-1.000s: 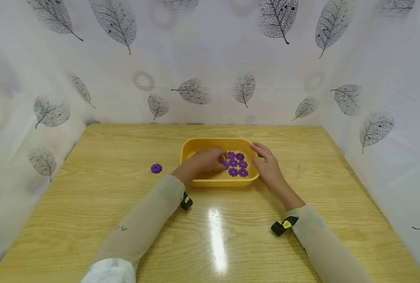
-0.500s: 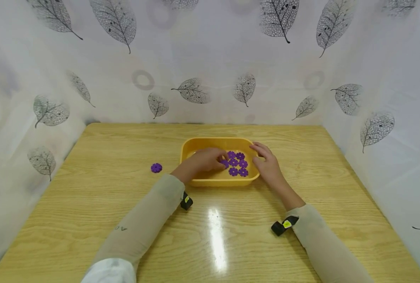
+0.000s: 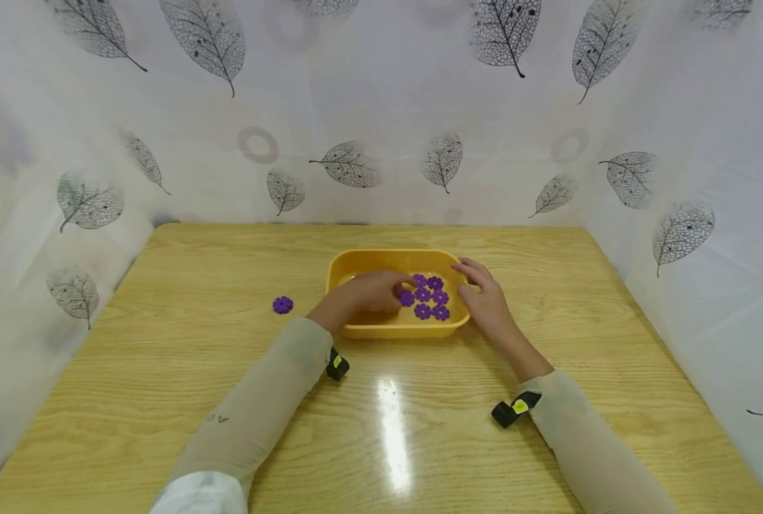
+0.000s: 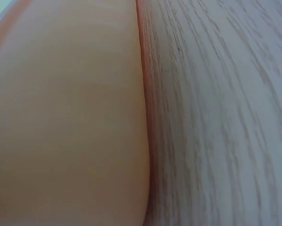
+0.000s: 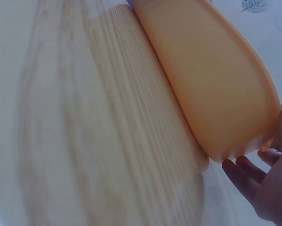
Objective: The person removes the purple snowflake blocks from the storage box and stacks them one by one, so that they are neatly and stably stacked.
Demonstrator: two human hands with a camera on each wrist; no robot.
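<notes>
My left hand (image 3: 377,291) reaches into a yellow plastic tub (image 3: 381,332). Its fingertips are right at a purple flower-shaped disc (image 3: 406,298), the leftmost of several lying flat on the tub floor; the disc's face shows whole beside the fingers. The palm side is hidden. At the tub's right end, my right hand (image 3: 489,303) rests its fingers and thumb against the rim. In the right wrist view, extended fingertips of the right hand (image 5: 268,188) touch the outside of the tub (image 5: 216,80). The left wrist view has only the tub's wall (image 4: 70,117) and wood grain.
Another purple flower-shaped disc (image 3: 283,305), perhaps a small stack, lies on the wooden table (image 3: 458,442) left of the tub. A white curtain with leaf prints (image 3: 381,86) hangs behind the table and along both sides.
My left fingers have drawn back slightly from the leftmost disc, which now shows more fully and sits a little further left. My right hand and the tub have stayed put.
</notes>
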